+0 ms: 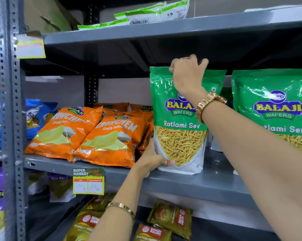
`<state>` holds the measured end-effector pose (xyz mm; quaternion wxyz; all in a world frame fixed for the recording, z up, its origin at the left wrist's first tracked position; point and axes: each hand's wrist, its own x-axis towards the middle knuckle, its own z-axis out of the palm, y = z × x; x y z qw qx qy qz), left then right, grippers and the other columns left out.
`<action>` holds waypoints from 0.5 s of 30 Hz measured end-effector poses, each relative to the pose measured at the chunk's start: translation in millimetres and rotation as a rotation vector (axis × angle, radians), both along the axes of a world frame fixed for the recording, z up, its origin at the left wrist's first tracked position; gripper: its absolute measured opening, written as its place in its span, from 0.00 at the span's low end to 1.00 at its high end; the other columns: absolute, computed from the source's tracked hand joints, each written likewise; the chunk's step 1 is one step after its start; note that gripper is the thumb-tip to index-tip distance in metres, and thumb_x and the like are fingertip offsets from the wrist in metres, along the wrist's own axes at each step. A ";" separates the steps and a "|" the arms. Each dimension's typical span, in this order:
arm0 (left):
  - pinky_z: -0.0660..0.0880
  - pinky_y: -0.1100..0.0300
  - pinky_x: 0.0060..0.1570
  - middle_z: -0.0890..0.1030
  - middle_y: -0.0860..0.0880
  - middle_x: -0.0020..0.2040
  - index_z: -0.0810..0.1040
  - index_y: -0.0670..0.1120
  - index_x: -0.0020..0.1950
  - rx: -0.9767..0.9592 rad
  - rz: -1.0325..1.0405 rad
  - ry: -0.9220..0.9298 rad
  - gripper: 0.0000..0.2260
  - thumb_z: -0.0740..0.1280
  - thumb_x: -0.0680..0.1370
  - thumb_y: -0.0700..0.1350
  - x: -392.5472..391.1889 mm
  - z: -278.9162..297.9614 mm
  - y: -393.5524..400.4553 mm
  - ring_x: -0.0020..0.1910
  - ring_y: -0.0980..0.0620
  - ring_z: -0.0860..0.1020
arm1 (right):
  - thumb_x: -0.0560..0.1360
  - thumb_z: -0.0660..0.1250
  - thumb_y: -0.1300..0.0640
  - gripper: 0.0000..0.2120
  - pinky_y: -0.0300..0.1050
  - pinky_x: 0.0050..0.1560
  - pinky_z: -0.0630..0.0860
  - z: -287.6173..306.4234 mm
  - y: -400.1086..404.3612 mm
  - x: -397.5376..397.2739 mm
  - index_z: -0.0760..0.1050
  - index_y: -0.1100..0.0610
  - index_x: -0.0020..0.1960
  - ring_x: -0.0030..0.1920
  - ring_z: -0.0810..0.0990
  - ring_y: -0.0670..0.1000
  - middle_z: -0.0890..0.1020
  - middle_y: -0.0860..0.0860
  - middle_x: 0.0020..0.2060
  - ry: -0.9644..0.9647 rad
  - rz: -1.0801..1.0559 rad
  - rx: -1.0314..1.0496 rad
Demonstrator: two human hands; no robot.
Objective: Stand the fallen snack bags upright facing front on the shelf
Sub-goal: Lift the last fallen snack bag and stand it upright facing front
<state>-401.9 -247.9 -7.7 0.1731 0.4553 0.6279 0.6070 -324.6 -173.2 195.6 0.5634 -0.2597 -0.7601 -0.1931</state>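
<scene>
Green sev bag (179, 122) upright: right hand (186, 75) pinching top, left hand (152, 159) gripping base.

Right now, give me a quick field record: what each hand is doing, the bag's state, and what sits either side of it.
left hand: grips lower left corner of held bag
right hand: pinches top edge of held bag
held bag: green Ratlami Sev, upright, front facing, base on shelf
right neighbour: same Ratlami Sev bag, upright
left neighbours: orange Crunchem bags, leaning back
</scene>
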 end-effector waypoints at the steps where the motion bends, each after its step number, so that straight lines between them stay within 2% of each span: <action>1: 0.63 0.59 0.67 0.64 0.52 0.74 0.54 0.50 0.76 -0.003 -0.001 0.000 0.47 0.77 0.65 0.35 0.2 0.5 -0.1 0.68 0.53 0.63 | 0.78 0.57 0.59 0.12 0.60 0.65 0.56 1.0 0.3 -0.7 0.79 0.53 0.53 0.63 0.69 0.58 0.81 0.53 0.53 0.033 0.024 -0.071; 4: 0.63 0.59 0.66 0.65 0.51 0.74 0.54 0.51 0.76 -0.002 -0.002 0.001 0.47 0.77 0.65 0.35 0.1 0.8 0.8 0.68 0.53 0.63 | 0.78 0.57 0.57 0.12 0.58 0.65 0.57 -1.3 -1.1 -4.2 0.79 0.52 0.54 0.64 0.69 0.57 0.81 0.53 0.55 0.109 0.082 -0.170; 7: 0.63 0.60 0.66 0.66 0.51 0.72 0.56 0.50 0.76 0.015 -0.002 -0.012 0.45 0.76 0.65 0.34 0.6 0.0 0.4 0.67 0.53 0.64 | 0.79 0.55 0.59 0.13 0.56 0.66 0.58 -8.5 -2.2 -8.8 0.77 0.55 0.55 0.63 0.70 0.58 0.80 0.55 0.56 0.099 0.062 -0.040; 11: 0.65 0.56 0.69 0.68 0.51 0.71 0.58 0.50 0.74 0.019 0.004 -0.027 0.44 0.76 0.64 0.33 -0.5 -1.1 0.6 0.71 0.50 0.65 | 0.76 0.57 0.60 0.14 0.61 0.72 0.56 -28.7 2.2 -12.2 0.75 0.59 0.59 0.61 0.73 0.61 0.78 0.58 0.58 0.109 0.085 0.213; 15: 0.64 0.52 0.71 0.68 0.50 0.72 0.58 0.50 0.74 0.013 0.016 -0.020 0.45 0.77 0.63 0.35 -0.8 -1.5 2.3 0.71 0.49 0.65 | 0.77 0.56 0.57 0.21 0.60 0.72 0.53 -56.3 3.7 -9.9 0.69 0.60 0.68 0.69 0.67 0.63 0.73 0.60 0.67 0.004 0.173 0.226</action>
